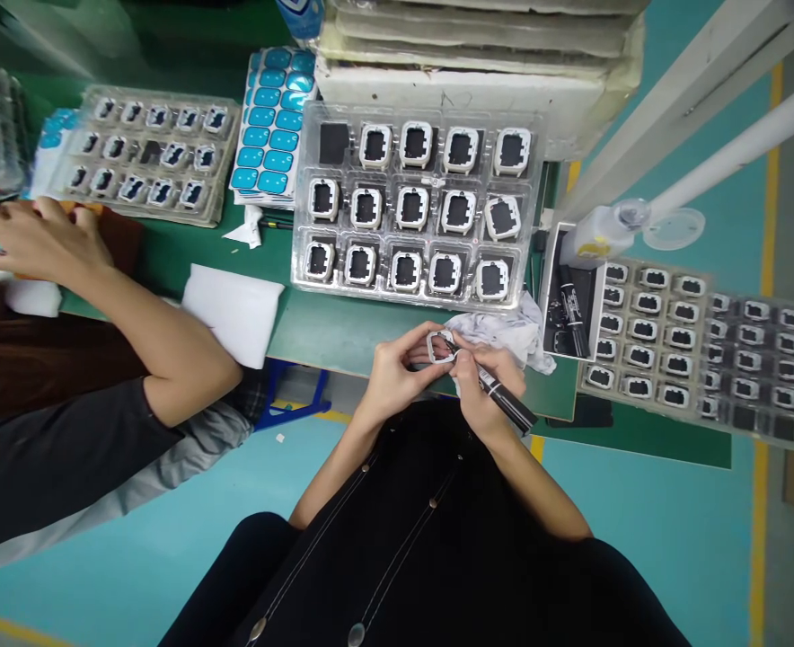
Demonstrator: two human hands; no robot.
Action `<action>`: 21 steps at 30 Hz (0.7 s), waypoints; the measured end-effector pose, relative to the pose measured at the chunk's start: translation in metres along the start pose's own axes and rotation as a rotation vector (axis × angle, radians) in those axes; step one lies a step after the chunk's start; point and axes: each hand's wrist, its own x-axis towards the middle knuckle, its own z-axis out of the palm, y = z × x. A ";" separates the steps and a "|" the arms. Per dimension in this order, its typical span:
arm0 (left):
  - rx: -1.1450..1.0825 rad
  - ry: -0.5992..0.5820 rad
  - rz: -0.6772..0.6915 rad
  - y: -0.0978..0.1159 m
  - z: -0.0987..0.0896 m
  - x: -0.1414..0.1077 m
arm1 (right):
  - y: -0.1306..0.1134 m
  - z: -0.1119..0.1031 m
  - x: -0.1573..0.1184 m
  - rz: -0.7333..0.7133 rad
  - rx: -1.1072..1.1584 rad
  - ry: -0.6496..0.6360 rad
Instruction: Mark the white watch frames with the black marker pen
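Note:
My left hand (397, 376) pinches a small white frame (441, 348) by its left side, just in front of the green table's edge. My right hand (483, 391) is closed around a black marker (507, 401), whose tip touches or nearly touches the inside of the frame. Behind my hands a clear plastic tray (419, 292) holds rows of similar white frames; its top left compartment has only a dark square. A crumpled white cloth (528, 334) lies beyond my right hand.
At the left a co-worker's arm (120, 323) reaches over the table, near a folded white cloth (232, 310) and another tray (218, 193). Blue sticker sheets (266, 135) lie behind. At the right are a box with a marker (572, 310), a bottle (599, 235) and further trays (700, 359).

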 end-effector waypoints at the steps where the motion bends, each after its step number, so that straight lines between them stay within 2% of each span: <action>1: 0.007 0.005 0.009 -0.001 0.000 0.000 | 0.000 0.000 0.000 -0.006 -0.008 -0.006; 9: 0.143 0.039 0.064 -0.003 0.001 -0.005 | -0.001 -0.001 0.002 -0.055 -0.048 -0.027; 21: 0.185 0.053 0.113 -0.005 0.000 -0.005 | -0.001 0.001 0.001 -0.040 -0.045 -0.008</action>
